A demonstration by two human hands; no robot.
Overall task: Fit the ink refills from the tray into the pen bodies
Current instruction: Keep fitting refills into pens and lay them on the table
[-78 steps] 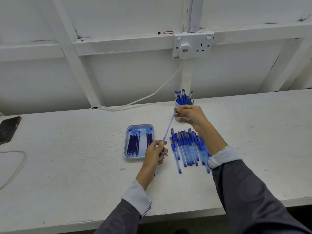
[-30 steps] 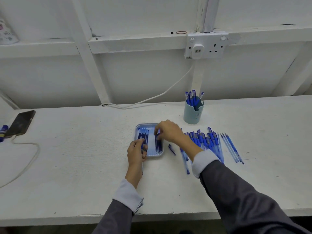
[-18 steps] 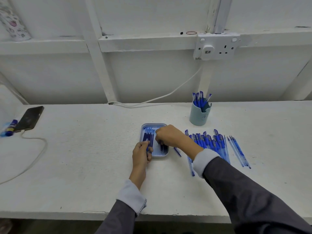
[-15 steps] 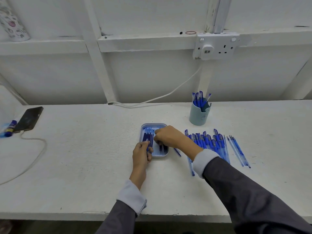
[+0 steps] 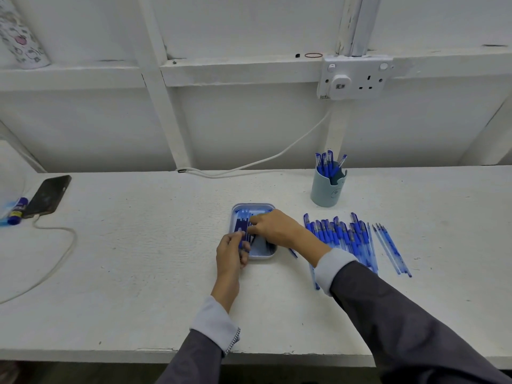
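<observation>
In the head view, the step in hand is judged to be the picking of one refill. The tray (image 5: 260, 253) is set near the middle of the desk (image 5: 138, 259), and the ink refills (image 5: 241, 221) lie lengthwise in it. The right hand (image 5: 274, 228) is reached across the tray with its grip bent down onto the refills; whether one is already pinched cannot be told. The left hand (image 5: 231, 256) is held at the tray's near-left corner, its grip closed round a thin blue and clear piece, taken to be a pen body (image 5: 241, 241). More pens (image 5: 340, 236) are spread toward the right end, and a cup (image 5: 327, 189) of pens stands nearer the far edge. The next move is judged to call for one refill to be separated, lifted and lined up with the open end of the body. No brand or writing can be read: the label of the glue stick (image 5: 17, 209) beside the phone (image 5: 48, 195) at the left end is blurred, and the mark on the cup is too faint.
</observation>
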